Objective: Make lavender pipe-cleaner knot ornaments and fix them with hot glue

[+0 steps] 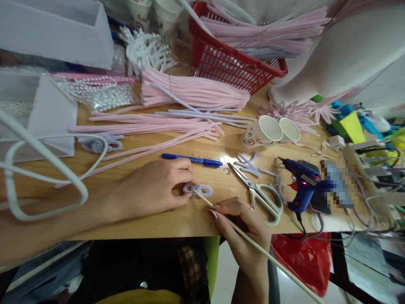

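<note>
My left hand (164, 183) rests on the table with its fingers pinched on a small lilac pipe-cleaner bow (205, 191), whose loops lie flat beyond the fingertips. From the right, my right hand (243, 228) grips a long thin pale stick (253, 242). The stick's tip touches the middle of the bow, and its other end slants down past the table edge. Just above the fingers lies a blue pen (193, 160). Scissors (257, 192) with pale green handles lie slightly open beside my right hand.
A blue glue gun (300, 183) with a lit red light stands right of the scissors. Behind are paper cups (261, 131), pink pipe cleaners (193, 90), a red basket (221, 59) and pearl strings (104, 95). A white cable (47, 156) loops at the left. Lilac offcuts (248, 164) lie nearby.
</note>
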Tool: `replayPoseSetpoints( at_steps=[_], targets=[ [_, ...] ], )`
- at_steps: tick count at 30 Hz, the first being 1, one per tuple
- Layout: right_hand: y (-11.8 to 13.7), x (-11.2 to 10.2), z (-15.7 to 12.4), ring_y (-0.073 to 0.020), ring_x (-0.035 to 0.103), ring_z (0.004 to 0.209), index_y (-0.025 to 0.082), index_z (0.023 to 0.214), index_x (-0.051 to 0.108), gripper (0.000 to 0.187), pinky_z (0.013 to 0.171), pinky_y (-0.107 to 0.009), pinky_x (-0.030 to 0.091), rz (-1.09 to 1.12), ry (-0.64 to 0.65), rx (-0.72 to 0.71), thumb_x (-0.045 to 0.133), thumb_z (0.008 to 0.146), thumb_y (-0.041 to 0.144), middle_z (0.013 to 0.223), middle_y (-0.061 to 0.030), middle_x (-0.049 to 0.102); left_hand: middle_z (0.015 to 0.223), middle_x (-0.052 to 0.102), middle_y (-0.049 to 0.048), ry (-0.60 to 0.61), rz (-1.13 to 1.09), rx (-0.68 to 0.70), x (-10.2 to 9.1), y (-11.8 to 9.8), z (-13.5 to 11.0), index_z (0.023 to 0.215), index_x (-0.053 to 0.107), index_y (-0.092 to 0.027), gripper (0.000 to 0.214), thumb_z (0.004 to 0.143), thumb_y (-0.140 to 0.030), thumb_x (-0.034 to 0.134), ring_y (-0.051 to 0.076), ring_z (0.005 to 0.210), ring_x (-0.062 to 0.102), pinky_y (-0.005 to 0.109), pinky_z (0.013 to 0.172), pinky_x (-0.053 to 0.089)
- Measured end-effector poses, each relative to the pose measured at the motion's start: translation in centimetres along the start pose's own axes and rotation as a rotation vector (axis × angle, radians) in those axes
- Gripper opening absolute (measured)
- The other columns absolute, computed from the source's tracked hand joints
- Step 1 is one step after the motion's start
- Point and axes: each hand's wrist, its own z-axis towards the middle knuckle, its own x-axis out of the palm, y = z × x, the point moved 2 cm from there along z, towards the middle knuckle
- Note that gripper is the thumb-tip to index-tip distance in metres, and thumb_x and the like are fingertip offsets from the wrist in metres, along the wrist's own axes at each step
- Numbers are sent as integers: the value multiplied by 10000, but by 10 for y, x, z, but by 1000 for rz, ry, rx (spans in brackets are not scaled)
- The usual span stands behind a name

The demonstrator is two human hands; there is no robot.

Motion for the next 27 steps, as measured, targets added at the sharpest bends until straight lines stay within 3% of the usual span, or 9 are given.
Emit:
replayPoseSetpoints(
  at_steps=[13,19,24,27],
  targets=[
    [-5,-10,-3,-142,702,713,242,895,774,131,632,-222,545,42,6,62,786,839,123,797,2,755,956,663,27,-11,17,2,0,-1,1,995,801,-233,281,826,-150,593,171,771,638,299,739,465],
    [-5,-5,-6,-143,677,628,251,820,755,73,559,-229,508,-40,-129,148,782,853,192,735,12,759,972,670,22,-13,29,-4,1,-1,0,1002,804,-243,271,834,-166,606,167,765,643,294,721,456],
    [-2,1,-5,-106,572,494,219,712,677,176,475,-232,423,-143,-185,65,770,851,163,611,37,677,950,671,21,-24,22,-14,1,-1,2,1005,806,-236,259,844,-172,613,168,751,638,299,704,443],
    [-4,0,-6,-126,638,575,216,786,695,135,538,-241,474,-118,-115,-3,761,854,119,685,18,709,940,678,21,-26,15,-18,1,-2,2,1002,808,-223,253,838,-161,626,170,757,638,299,704,437]
  ],
)
